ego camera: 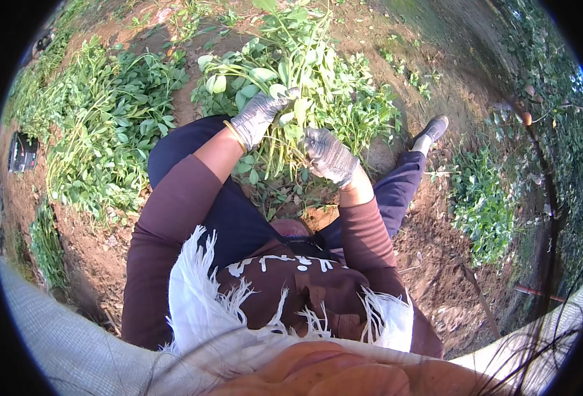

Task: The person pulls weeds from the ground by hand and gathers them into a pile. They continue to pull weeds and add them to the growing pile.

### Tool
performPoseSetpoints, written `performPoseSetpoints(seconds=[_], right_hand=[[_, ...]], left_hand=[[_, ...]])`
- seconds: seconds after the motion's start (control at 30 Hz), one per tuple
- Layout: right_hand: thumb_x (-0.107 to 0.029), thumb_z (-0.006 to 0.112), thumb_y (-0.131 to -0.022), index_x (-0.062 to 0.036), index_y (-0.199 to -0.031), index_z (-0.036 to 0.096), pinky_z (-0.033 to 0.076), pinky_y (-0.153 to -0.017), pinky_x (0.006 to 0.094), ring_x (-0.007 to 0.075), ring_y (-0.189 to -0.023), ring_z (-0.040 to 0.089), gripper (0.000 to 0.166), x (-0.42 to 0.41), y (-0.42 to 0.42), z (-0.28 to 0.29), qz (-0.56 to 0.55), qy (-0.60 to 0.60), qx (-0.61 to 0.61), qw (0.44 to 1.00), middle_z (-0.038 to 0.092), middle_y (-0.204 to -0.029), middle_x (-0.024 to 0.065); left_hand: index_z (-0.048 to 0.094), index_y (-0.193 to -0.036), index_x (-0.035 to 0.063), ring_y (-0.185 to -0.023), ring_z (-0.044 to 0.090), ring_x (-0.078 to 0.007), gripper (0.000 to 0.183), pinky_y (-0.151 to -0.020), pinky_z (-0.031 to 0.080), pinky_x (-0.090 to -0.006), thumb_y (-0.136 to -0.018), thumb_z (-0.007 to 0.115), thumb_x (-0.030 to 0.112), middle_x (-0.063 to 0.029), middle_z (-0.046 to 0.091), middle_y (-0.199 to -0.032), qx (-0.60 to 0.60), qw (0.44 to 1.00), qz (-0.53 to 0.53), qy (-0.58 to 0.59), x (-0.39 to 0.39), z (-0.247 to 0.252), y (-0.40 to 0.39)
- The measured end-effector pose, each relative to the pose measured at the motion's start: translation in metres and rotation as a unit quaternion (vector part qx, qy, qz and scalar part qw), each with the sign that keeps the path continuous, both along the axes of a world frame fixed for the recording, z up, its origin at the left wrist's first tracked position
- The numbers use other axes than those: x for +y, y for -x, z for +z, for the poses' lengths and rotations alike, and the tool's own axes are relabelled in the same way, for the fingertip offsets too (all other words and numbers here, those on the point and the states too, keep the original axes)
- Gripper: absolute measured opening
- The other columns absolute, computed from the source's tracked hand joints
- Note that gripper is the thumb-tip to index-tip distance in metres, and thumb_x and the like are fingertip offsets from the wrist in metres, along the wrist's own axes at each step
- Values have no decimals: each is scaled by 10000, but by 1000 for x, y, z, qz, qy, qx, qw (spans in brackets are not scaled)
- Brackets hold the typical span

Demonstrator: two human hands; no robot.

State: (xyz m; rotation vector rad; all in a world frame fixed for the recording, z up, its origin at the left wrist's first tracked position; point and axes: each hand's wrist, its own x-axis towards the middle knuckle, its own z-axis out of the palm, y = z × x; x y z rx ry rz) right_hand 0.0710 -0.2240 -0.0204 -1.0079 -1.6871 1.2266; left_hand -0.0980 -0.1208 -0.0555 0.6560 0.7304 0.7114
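My left hand point(261, 118), in a grey knit glove with a yellow bangle at the wrist, grips a bunch of leafy green plants point(299, 74) in front of me. Leaves hide part of its fingertips. In a matching glove, my right hand point(332, 157) is curled at the lower stems point(279, 153) of the same bunch, a little lower and to the right. The stem ends point down towards my lap, and the leafy tops spread away from me. More cut greens point(370, 106) lie beneath and behind the bunch, between my legs.
A large heap of greens point(108, 114) covers the soil at my left, with a black crate point(22, 152) beyond it. A smaller bundle point(48, 245) lies nearer. At right are a green clump point(484, 208), a stick point(482, 302) and dense shrubs point(569, 148). My right leg point(400, 183) stretches outward.
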Motion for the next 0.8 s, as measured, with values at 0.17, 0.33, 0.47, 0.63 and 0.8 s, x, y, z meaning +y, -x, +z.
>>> performPoseSetpoints(seconds=[0.17, 0.33, 0.47, 0.63, 0.8], right_hand=[[-127, 688, -690, -81, -1018, 619, 486, -663, 397, 340, -803, 576, 338, 4, -26, -25, 114, -345, -240, 900, 600, -964, 124], [-329, 616, -885, 19, -1170, 508, 485, -589, 234, 105, -688, 604, 462, -26, -33, -21, 29, 300, 62, 951, 617, -847, 37], [-460, 627, -840, -22, -1255, 448, 486, -804, 332, 187, -909, 598, 629, -37, -70, -55, -120, 230, 250, 933, 605, -1019, 94], [-610, 559, -811, -97, -1318, 380, 408, -960, 463, 293, -1188, 451, 743, -88, -114, -77, -117, 175, 440, 873, 441, -1300, 137], [-632, 514, -824, -107, -1269, 457, 446, -936, 385, 205, -1073, 535, 691, -137, -121, -95, -247, 249, 499, 792, 558, -1203, 43]], left_hand=[[607, -1120, 68, -843, 584, -86, 330, -730, 496, -248, -834, 673, 218, 4, 630, -968, 81, 995, -27, -46, -9, 15, -6], [557, -1164, 24, -838, 622, -118, 394, -718, 518, -256, -797, 689, 80, -61, 650, -1007, 171, 974, 4, -149, 3, -14, -12], [541, -1136, -14, -879, 615, -216, 463, -796, 480, -331, -778, 715, 223, -143, 656, -968, 228, 892, -54, -386, -2, -5, -24], [527, -1135, -16, -836, 615, -339, 538, -758, 484, -397, -737, 717, 293, -203, 635, -897, 341, 725, -265, -537, -51, 32, -48], [625, -783, -3, -686, 621, -377, 218, -640, 499, -444, -696, 629, 197, -188, 618, -681, 440, 515, -435, -593, -131, 39, -82]])
